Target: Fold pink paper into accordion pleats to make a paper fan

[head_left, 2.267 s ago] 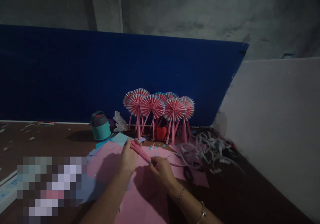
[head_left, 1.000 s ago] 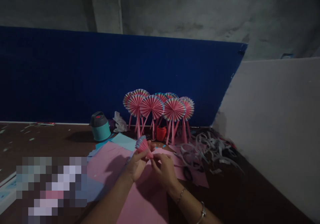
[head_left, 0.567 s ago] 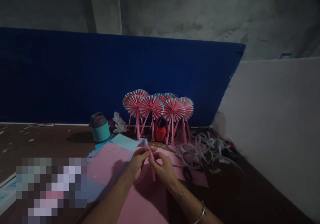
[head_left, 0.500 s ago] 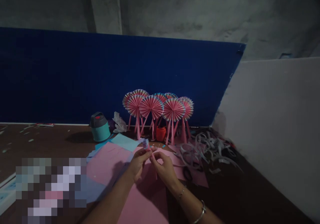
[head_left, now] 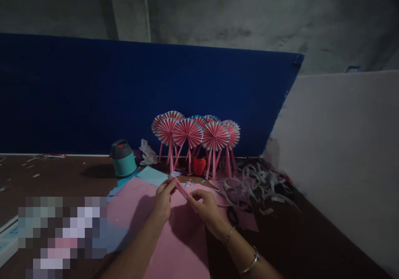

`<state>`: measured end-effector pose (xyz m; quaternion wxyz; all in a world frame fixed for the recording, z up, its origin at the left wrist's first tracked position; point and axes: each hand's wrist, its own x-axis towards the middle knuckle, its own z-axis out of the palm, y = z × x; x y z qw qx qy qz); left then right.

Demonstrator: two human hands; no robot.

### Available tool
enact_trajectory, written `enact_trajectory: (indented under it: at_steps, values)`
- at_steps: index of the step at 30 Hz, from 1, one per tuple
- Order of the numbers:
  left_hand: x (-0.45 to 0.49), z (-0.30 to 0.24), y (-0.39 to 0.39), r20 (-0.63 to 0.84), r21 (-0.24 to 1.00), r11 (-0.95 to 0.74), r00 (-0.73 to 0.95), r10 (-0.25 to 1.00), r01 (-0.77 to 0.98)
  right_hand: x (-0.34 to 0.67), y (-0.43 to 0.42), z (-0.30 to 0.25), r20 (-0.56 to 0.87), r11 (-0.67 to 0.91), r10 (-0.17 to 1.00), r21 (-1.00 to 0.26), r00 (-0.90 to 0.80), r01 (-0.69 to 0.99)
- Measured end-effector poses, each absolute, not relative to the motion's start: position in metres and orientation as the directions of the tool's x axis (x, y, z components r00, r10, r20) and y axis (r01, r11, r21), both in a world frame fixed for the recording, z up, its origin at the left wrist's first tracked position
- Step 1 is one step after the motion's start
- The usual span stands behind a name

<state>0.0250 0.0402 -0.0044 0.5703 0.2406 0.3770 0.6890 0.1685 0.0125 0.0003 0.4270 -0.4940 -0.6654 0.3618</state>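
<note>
A narrow pink folded paper strip (head_left: 183, 189) spans between my two hands, above a large pink paper sheet (head_left: 179, 245). At its far upper end my left hand (head_left: 164, 196) pinches it between thumb and fingers, near a small pale-purple piece of paper (head_left: 175, 174). The lower end sits in the closed fingertips of my right hand (head_left: 205, 206). Just beyond the hands stand several round pleated pink paper fans (head_left: 187, 133) on pink paper legs. To the right of my right hand lie scissors with dark handles (head_left: 232, 216), partly hidden among pale strips.
A teal jar with a dark lid (head_left: 124, 162) stands left of a crumpled clear plastic bag (head_left: 147, 152). Behind the fans' legs is a red container (head_left: 199, 165). Curled pale paper strips (head_left: 268, 183) pile up on the right. A blue panel (head_left: 187, 79) rises behind the table.
My left hand has shifted slightly left and my right hand slightly right, spreading apart along the pink strip. The strip now slants between them, and its pale-purple end has dropped lower.
</note>
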Motion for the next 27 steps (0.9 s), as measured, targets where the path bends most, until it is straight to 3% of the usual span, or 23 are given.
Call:
enact_trajectory:
  at_steps: [9,21,27]
  values:
    - [0.025,-0.001,0.035,-0.141,0.859,0.096,-0.052,0.989,-0.504,0.174,0.022,-0.009,0.270,0.324,0.945,-0.859,-0.186,0.398]
    - [0.014,-0.013,0.049,-0.179,0.830,-0.011,-0.284,0.942,-0.558,0.178,0.027,-0.016,0.260,0.333,0.942,-0.813,-0.213,0.478]
    - [0.011,-0.017,0.053,-0.187,0.824,-0.012,-0.293,0.938,-0.567,0.183,0.034,-0.024,0.393,0.417,0.906,-0.760,-0.159,0.499]
